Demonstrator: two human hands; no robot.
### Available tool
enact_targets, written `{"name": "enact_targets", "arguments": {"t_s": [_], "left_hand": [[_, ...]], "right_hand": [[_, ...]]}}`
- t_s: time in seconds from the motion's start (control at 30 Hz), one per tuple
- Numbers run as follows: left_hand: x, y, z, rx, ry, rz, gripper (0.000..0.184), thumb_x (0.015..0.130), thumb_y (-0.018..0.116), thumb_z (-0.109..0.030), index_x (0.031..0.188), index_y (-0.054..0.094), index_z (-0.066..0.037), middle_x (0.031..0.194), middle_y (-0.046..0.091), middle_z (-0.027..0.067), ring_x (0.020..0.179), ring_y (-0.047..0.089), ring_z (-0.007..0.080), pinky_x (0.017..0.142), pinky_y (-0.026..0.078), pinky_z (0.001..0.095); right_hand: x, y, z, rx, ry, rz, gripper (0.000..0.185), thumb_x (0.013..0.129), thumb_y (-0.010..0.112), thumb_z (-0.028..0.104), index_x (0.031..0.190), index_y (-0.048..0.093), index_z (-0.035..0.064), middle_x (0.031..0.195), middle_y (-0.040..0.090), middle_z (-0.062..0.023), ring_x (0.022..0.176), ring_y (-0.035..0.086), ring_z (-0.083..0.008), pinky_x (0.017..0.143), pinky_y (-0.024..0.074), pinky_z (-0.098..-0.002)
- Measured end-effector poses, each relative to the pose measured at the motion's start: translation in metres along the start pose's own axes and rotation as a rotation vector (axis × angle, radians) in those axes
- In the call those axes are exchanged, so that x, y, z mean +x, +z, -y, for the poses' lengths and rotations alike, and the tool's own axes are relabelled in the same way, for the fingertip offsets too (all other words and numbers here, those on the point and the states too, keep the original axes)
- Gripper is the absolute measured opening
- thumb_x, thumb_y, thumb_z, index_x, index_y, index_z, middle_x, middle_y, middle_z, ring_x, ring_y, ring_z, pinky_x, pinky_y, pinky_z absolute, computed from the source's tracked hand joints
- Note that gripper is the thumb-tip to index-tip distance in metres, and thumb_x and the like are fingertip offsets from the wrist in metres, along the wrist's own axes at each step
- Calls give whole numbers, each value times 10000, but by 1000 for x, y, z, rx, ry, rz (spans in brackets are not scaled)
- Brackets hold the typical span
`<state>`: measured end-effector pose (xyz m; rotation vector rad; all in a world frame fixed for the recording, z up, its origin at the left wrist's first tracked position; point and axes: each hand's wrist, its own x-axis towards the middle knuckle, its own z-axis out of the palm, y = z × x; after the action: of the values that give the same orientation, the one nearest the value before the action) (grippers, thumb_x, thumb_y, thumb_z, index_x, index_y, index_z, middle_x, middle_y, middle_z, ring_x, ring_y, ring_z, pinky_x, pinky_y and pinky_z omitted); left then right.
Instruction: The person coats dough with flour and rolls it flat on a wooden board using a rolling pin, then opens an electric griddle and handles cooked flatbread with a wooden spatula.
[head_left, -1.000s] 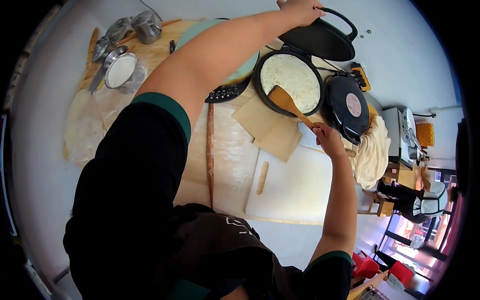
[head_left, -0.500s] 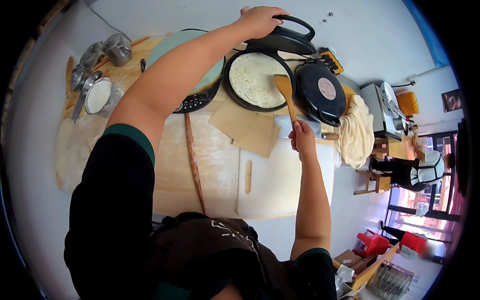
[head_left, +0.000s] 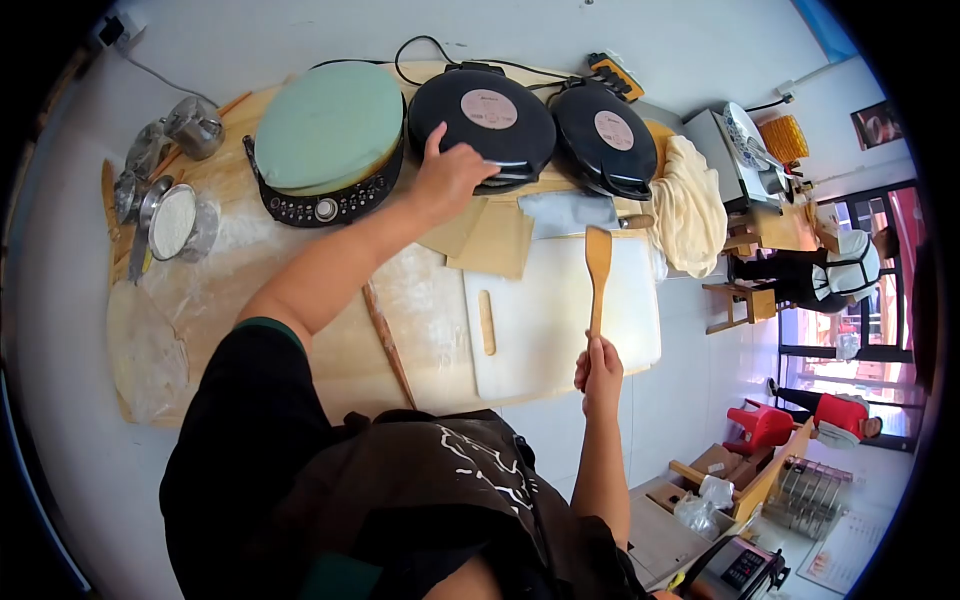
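My left hand (head_left: 452, 180) rests at the front handle of the middle black electric pan (head_left: 480, 125), whose lid is down and hides the inside. Its thumb is spread from the other fingers, and the fingertips touch the handle. With my right hand (head_left: 601, 370) I hold a wooden spatula (head_left: 598, 265) upright by its handle, over the right edge of the white cutting board (head_left: 545, 320). A cleaver (head_left: 570, 214) and brown paper sheets (head_left: 495, 238) lie between the pan and the board.
A second closed black pan (head_left: 605, 140) and a cream cloth (head_left: 690, 205) are to the right. Left are a green-topped cooker (head_left: 330, 125), a rolling pin (head_left: 387, 340), a bowl of flour (head_left: 173, 221) and metal pots (head_left: 194, 127). Two people (head_left: 848, 265) are far right.
The middle pan's lid has come down over the pale flatbread. My left hand has lowered with it. My right hand has drawn the spatula back from the pan toward my body.
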<state>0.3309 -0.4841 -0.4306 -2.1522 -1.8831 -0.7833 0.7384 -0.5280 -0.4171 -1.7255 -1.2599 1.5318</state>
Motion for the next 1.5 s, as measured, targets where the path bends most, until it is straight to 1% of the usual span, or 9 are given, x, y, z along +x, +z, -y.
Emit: {"name": "enact_targets", "arguments": {"t_s": [0.33, 0.43, 0.67, 0.9, 1.0, 1.13, 1.3, 1.43, 1.5], "left_hand": [[-63, 38, -54, -64, -297, -253, 303, 765, 793, -165, 968, 580, -93, 955, 611, 97, 976, 574, 331, 1017, 378, 523], [-98, 16, -117, -487, -346, -227, 154, 839, 749, -105, 873, 607, -54, 855, 640, 113, 860, 610, 328, 792, 485, 437], [-141, 14, -315, -1468, -925, 408, 84, 926, 707, -94, 938, 682, -15, 980, 735, 87, 946, 672, 171, 904, 502, 278], [-151, 82, -481, -1460, -1036, 840, 589, 1064, 482, -453, 1537, 391, -114, 1558, 445, 100, 1433, 395, 283, 1168, 266, 549], [-146, 116, -538, -2227, -926, 1343, 627, 1055, 467, -515, 1549, 372, -141, 1526, 479, 107, 1459, 359, 276, 1197, 172, 534], [-144, 65, -600, -1825, -755, 1320, 567, 1012, 558, -513, 1401, 533, -102, 1387, 578, 89, 1299, 486, 232, 1066, 350, 499], [-185, 118, -560, -1210, -275, 689, 254, 848, 806, -260, 939, 724, -38, 890, 696, 61, 791, 603, 122, 655, 474, 276], [-221, 139, -469, -798, -188, 898, 249, 789, 846, -231, 785, 734, -9, 633, 668, 40, 573, 579, 136, 557, 493, 322], [-252, 161, -428, -732, -228, 968, 298, 804, 824, -319, 937, 781, -55, 808, 756, 79, 738, 687, 197, 727, 541, 388]], "right_hand": [[27, 22, -79, 51, 59, 179, 439, 1019, 557, 242, 1416, 488, 66, 802, 631, -60, 574, 565, -126, 511, 495, -281], [62, 37, -104, -572, -432, 78, 470, 960, 631, 239, 1369, 525, 34, 970, 669, -198, 858, 647, -306, 784, 531, -409], [-58, -55, -87, -625, -818, -82, 491, 967, 651, 224, 1385, 527, -3, 1248, 580, -251, 1148, 580, -432, 987, 490, -451], [-158, -203, -150, -571, -811, -144, 548, 1022, 575, 279, 1491, 453, 24, 1488, 476, -224, 1379, 447, -398, 1156, 361, -451], [-184, -242, -183, -576, -948, -10, 564, 1043, 527, 306, 1530, 413, 45, 1577, 385, -206, 1442, 379, -386, 1203, 284, -465], [-200, -310, -294, -868, -277, -345, 549, 1025, 543, 375, 1486, 493, 81, 1460, 534, -218, 1388, 458, -394, 1155, 345, -475], [-279, -382, -455, -1057, 284, -177, 443, 968, 575, 471, 1144, 742, 101, 1212, 701, -181, 1157, 635, -399, 989, 513, -505], [-344, -370, -564, -731, 706, 59, 525, 997, 515, 449, 1244, 686, 19, 1324, 640, -229, 1260, 584, -408, 1079, 456, -492], [-382, -348, -586, -624, 757, 89, 510, 993, 522, 444, 1217, 693, 18, 1298, 650, -230, 1236, 592, -413, 1063, 463, -498]]}}
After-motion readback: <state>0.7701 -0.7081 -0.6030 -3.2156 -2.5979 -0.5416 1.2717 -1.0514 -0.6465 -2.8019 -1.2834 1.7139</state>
